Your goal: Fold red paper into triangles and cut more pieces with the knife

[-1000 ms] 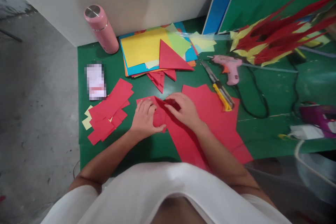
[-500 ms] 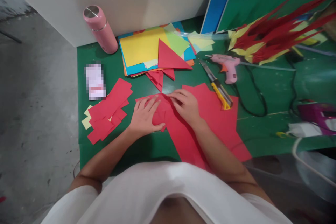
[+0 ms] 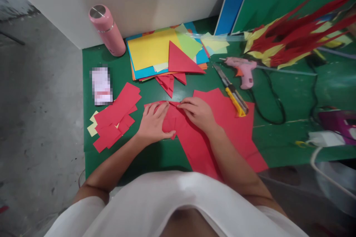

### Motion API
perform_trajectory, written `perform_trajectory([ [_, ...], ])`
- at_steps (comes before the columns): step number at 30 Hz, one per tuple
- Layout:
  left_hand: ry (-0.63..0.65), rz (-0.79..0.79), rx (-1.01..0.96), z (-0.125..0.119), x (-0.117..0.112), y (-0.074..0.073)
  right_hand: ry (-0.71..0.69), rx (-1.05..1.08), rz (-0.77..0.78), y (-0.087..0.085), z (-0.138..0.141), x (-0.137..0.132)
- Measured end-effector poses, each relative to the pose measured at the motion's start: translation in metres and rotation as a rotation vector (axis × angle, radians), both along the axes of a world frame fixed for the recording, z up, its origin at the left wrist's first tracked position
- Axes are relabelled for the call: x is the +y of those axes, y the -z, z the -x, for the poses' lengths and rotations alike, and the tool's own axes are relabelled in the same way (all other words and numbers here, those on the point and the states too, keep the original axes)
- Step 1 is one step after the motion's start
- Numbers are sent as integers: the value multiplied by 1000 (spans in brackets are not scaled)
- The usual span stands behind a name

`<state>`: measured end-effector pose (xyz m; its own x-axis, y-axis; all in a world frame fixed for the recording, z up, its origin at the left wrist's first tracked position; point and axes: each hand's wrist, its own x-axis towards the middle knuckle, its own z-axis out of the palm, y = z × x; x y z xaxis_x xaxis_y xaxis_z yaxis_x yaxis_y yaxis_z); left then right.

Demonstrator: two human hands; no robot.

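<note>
My left hand (image 3: pixel 152 124) lies flat with fingers spread over red paper, pressing it against the table. My right hand (image 3: pixel 198 115) pinches the upper edge of a red paper sheet (image 3: pixel 191 142), where a narrow fold or lifted edge shows between the hands. That sheet slants down towards my body, partly under my right forearm. More red sheets (image 3: pixel 235 133) spread out to the right, beneath the arm. Above my hands, a folded red triangle (image 3: pixel 182 61) rests on a stack of coloured paper (image 3: pixel 151 48), with smaller red folded pieces (image 3: pixel 167 82) just below it.
Left of my hands are red paper strips (image 3: pixel 118 105), a blurred-out phone (image 3: pixel 102 86) and a pink bottle (image 3: pixel 108 31). On the right lie a yellow utility knife (image 3: pixel 235 98), a pink glue gun (image 3: pixel 243 71) with its cord, and a red-yellow paper flame (image 3: pixel 289 31). A white wall stands behind.
My right hand has shifted slightly right along the paper's upper edge, and more of the dark fold shows between the hands. My left hand stays in place.
</note>
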<state>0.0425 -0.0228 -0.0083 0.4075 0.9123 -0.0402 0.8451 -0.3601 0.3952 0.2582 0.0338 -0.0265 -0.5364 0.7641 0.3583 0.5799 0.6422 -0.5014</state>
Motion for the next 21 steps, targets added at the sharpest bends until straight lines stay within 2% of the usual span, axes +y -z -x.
perform_trajectory([
  [7,84,13,-1,0,3,2,-28,-26,-70,1,0,0],
  [21,77,9,-24,1,4,5,-49,0,-29,-1,0,2],
])
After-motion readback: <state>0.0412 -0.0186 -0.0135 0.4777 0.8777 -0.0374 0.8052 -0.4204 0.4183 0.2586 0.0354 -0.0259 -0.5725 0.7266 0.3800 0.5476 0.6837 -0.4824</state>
